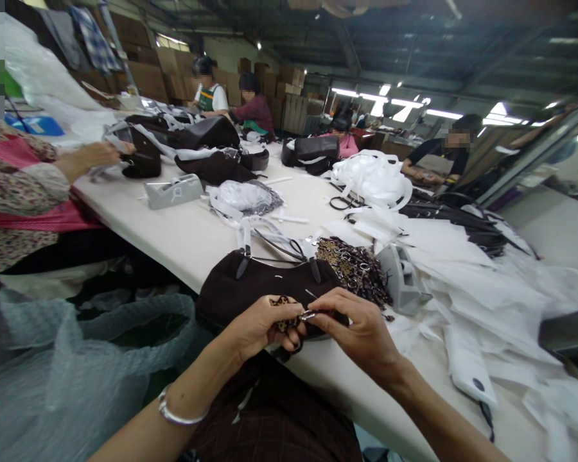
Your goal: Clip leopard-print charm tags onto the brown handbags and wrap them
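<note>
Fabric in leopard print [282,307] sits bunched in the left hand [262,327] of a worker at a pale table [164,224], the fingers curled closely around it; the right hand [361,321] holds a small metal clasp [308,315] in a narrow pinch between thumb and fingertips, right at the fabric's edge; the two hands nearly meet above the near side of the table; whether the clasp is fastened cannot be told. A silvery bracelet [178,414] circles the left wrist.

Just beyond the hands lies a dark brown handbag [250,292], its pale-wrapped handles [245,237] reaching away from the worker; to its right rises a heap of leopard-print pieces [340,253] with metal fittings, next to a grey tape dispenser [397,279]; white sheets [486,301] spread across the right side, near a white device [467,362] on a dark cable.

Farther up the table lie a plastic-wrapped bundle [245,196], a second grey dispenser [173,192], a tangle of white strips [373,176] and several dark bags [205,138]; at left, a co-worker in floral sleeves [17,186] reaches toward the bags; at right, a person in a dark top [455,151] stands beyond the sheets; bubble wrap [67,366] billows at lower left.
</note>
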Tool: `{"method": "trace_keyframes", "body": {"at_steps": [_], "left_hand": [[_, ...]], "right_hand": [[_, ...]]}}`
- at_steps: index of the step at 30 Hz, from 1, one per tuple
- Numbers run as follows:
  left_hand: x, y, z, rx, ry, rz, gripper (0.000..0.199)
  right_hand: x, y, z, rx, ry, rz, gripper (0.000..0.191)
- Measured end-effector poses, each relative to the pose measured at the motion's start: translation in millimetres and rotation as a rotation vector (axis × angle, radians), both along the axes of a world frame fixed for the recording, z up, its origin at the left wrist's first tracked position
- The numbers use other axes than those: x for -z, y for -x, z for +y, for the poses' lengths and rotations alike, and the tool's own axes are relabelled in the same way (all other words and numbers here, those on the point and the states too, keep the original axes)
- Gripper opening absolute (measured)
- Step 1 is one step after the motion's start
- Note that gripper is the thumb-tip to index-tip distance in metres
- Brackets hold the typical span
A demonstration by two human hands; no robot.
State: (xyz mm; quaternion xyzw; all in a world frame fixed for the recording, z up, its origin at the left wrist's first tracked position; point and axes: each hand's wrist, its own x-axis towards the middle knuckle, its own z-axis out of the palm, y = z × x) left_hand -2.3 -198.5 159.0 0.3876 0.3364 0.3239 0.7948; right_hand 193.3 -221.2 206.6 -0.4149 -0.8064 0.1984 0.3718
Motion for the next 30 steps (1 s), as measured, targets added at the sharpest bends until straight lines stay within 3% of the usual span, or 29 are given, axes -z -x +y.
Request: {"method": "trace_keyframes", "body": {"at_steps": [6, 10, 15, 18, 22, 25, 28, 30], "left_hand": [[-23.4, 11.2, -1.6, -0.272, -0.694, 0.517, 0.031], [-36.4, 17.0, -4.5, -0.361, -0.889, 0.584, 0.023], [-47.0, 13.6, -6.3, -0.156, -0.887, 0.547, 0.018], [-49.9, 8.5, -6.8, -0.112, -0.877, 0.513, 0.015], [-47.9, 5.0, -7.6, -0.071, -0.655, 0.446, 0.015], [-43.0, 5.2, -7.0, -0.055, -0.444, 0.338, 0.024], [-40.2, 5.4, -4.9, -0.087, -0.351, 0.272, 0.029], [-41.0, 4.6, -3.3, -0.135, -0.332, 0.252, 0.031]], "right_hand": [[-2.7, 2.2, 1.0, 0.158, 0.405, 0.086, 0.019], [-7.3, 3.4, 2.0, 0.161, 0.617, 0.220, 0.026], [-9.7, 4.4, 3.4, 0.088, 0.731, 0.275, 0.030], [-8.2, 5.1, 2.9, 0.033, 0.787, 0.302, 0.029], [-5.7, 4.1, 3.8, 0.010, 0.824, 0.343, 0.033], [-5.3, 2.1, 5.7, 0.077, 0.718, 0.344, 0.035], [-3.8, 2.2, 5.3, 0.129, 0.620, 0.345, 0.034], [-0.8, 4.8, 3.4, 0.107, 0.649, 0.369, 0.035]]}}
